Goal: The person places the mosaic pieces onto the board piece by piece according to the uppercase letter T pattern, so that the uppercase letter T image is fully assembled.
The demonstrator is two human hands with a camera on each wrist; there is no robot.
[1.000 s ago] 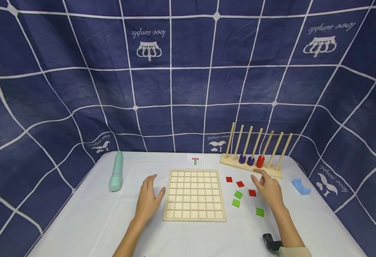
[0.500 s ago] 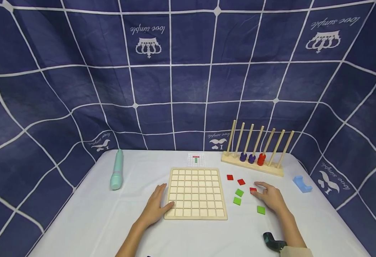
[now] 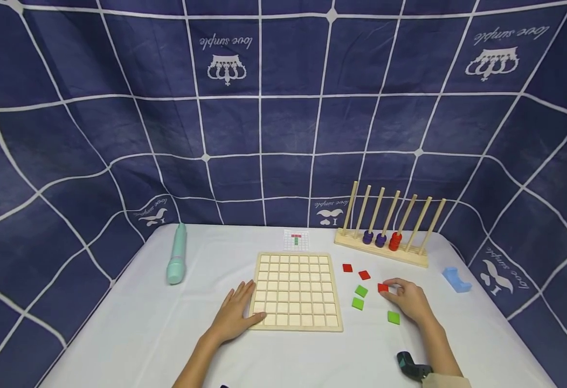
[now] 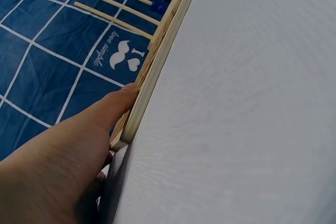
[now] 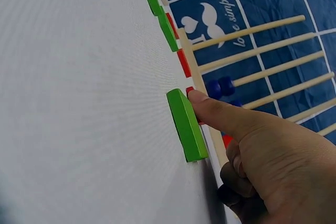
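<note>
A wooden grid board lies flat on the table. My left hand rests against its left side, fingers extended along the edge and the thumb over the near-left corner. In the left wrist view that thumb presses on the board's rim. To the right of the board, my right hand pinches a red square tile between thumb and fingers, low at the table. A green tile lies just nearer than this hand; in the right wrist view the same green tile partly hides the red one.
Two more red tiles and two green tiles lie between board and right hand. Behind stands a wooden peg rack with purple and red beads. A pattern card, teal cylinder, blue holder and white table also show.
My left hand has come right and down onto the board's left edge. My right hand has moved down from near the peg rack to the red tile and taken hold of it.
</note>
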